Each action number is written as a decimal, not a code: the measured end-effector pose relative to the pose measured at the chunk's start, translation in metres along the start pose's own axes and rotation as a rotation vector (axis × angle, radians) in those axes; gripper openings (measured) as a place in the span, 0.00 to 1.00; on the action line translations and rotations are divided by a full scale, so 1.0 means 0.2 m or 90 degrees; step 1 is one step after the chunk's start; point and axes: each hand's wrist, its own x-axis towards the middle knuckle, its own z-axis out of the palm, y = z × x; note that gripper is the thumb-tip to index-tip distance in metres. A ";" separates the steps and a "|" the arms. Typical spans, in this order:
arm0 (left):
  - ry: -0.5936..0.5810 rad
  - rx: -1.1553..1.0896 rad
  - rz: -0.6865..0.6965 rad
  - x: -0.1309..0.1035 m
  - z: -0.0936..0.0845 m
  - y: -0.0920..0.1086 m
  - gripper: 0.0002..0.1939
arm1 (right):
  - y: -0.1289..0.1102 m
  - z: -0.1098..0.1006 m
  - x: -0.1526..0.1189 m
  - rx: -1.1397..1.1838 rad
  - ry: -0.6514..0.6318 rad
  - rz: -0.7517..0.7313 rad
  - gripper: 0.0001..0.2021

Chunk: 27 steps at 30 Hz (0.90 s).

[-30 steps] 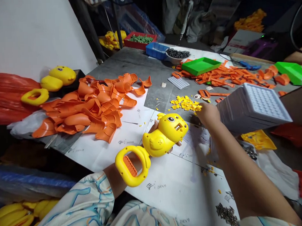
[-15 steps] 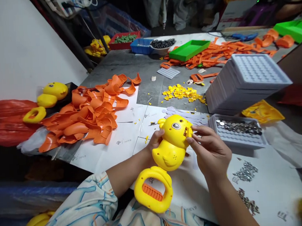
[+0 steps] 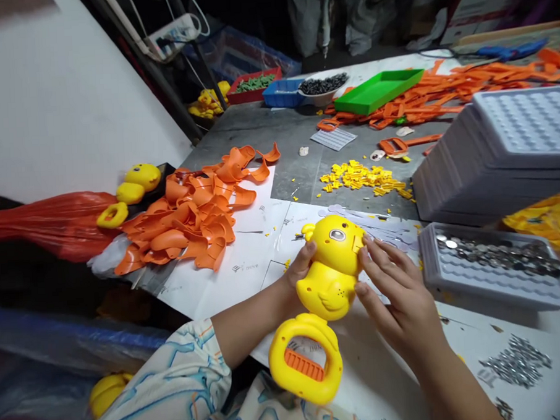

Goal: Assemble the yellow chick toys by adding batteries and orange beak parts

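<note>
A yellow duck toy [image 3: 327, 294] with an orange-ribbed ring handle is held up over the white paper. My left hand [image 3: 302, 268] grips it from behind, thumb at the back of its head; the other fingers are hidden behind the toy. My right hand [image 3: 395, 291] has its fingers spread, with fingertips touching the front of the duck's face. A small yellow piece [image 3: 357, 242] sits flush in the face beside those fingertips.
Orange curved parts [image 3: 187, 220] are heaped at the left near another duck toy [image 3: 139, 179]. Small yellow pieces [image 3: 362, 176] lie beyond my hands. Stacked trays [image 3: 473, 164], a tray of metal discs [image 3: 496, 268] and screws [image 3: 518, 360] are at the right.
The small yellow piece, earlier sticking out between my right fingertips, now lies flush in the duck's face. My right fingers have opened from a pinch. The view has shifted.
</note>
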 end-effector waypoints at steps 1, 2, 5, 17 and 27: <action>0.009 0.016 0.010 0.00 0.00 0.00 0.42 | -0.01 0.00 0.00 -0.016 -0.009 -0.005 0.22; 0.016 0.030 0.023 0.00 0.00 0.01 0.44 | -0.01 0.00 0.00 -0.027 -0.007 -0.005 0.21; 0.010 0.050 0.022 -0.01 -0.01 0.00 0.48 | -0.05 -0.01 0.01 -0.030 0.086 0.018 0.17; -0.093 -0.014 -0.157 -0.03 -0.10 -0.03 0.48 | -0.08 -0.04 0.02 0.040 0.170 0.018 0.11; 0.170 0.125 0.193 -0.08 0.01 0.24 0.39 | -0.09 0.01 0.00 0.051 0.022 0.054 0.16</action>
